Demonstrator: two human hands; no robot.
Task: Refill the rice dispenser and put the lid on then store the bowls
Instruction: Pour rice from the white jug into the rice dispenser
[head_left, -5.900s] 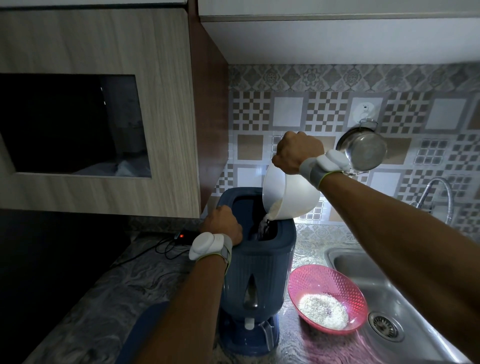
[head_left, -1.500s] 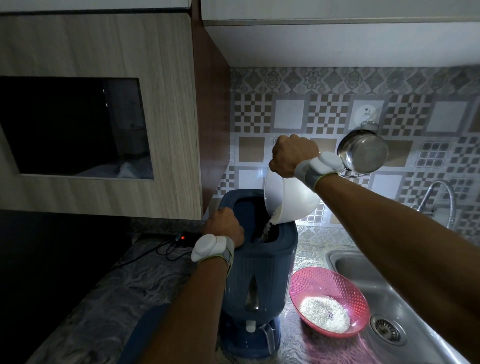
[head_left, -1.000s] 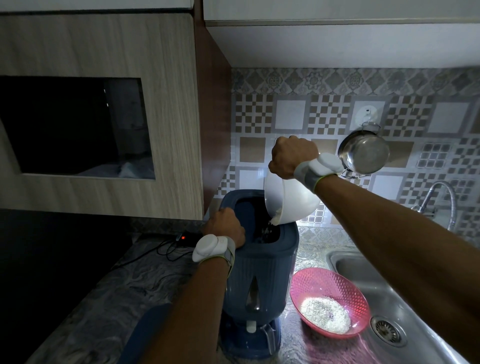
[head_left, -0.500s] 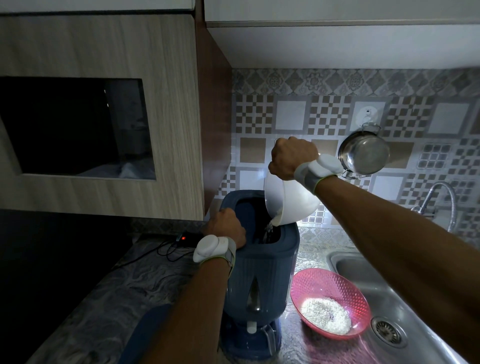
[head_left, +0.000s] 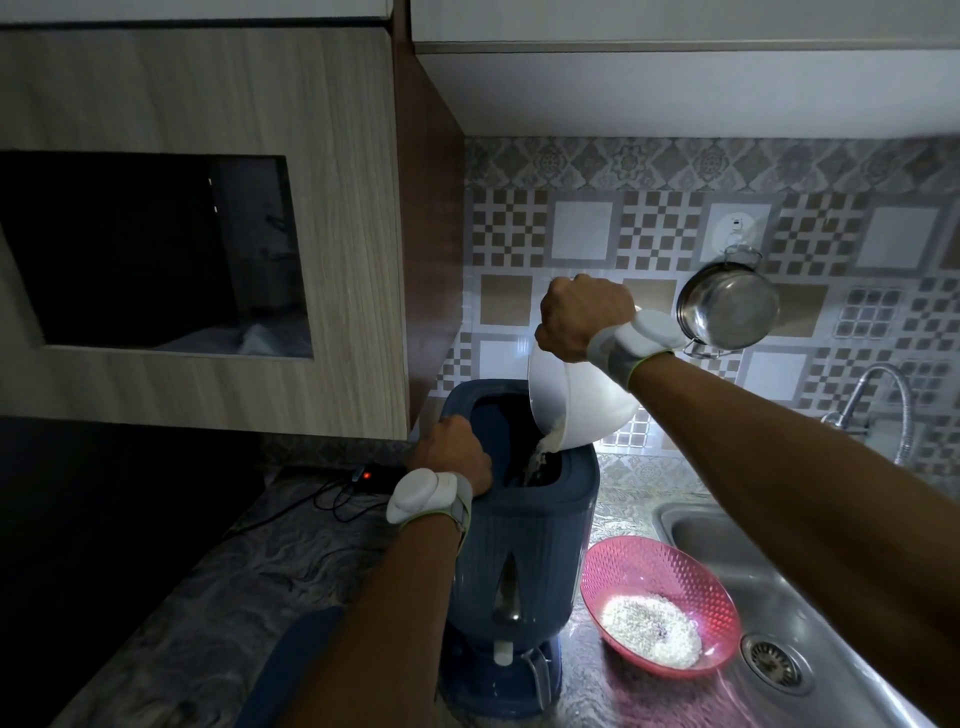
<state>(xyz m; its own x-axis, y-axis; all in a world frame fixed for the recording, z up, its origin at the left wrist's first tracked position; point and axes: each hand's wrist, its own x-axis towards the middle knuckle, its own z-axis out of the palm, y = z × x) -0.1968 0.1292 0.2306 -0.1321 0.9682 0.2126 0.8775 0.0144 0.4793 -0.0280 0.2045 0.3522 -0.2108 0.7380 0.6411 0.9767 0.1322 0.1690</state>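
Blue dispenser (head_left: 524, 540); white bowl (head_left: 582, 410); seemingly dimpled pink bowl (head_left: 670, 577)

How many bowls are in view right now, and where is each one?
2. The white bowl is tipped over the open top of the rice dispenser, held by the right hand. The pink bowl, with rice in it, sits on the counter beside the sink.

The table (head_left: 249, 582) is a dark, marbled stone slab with a steel sink (head_left: 810, 587) set into its right end. On it stands the blue rice dispenser (head_left: 524, 566), upright. Just right of it sits a pink bowl (head_left: 670, 571) holding rice. A blue lid (head_left: 291, 670) lies at the front edge. A small black device (head_left: 376, 477) with cables rests at the back.
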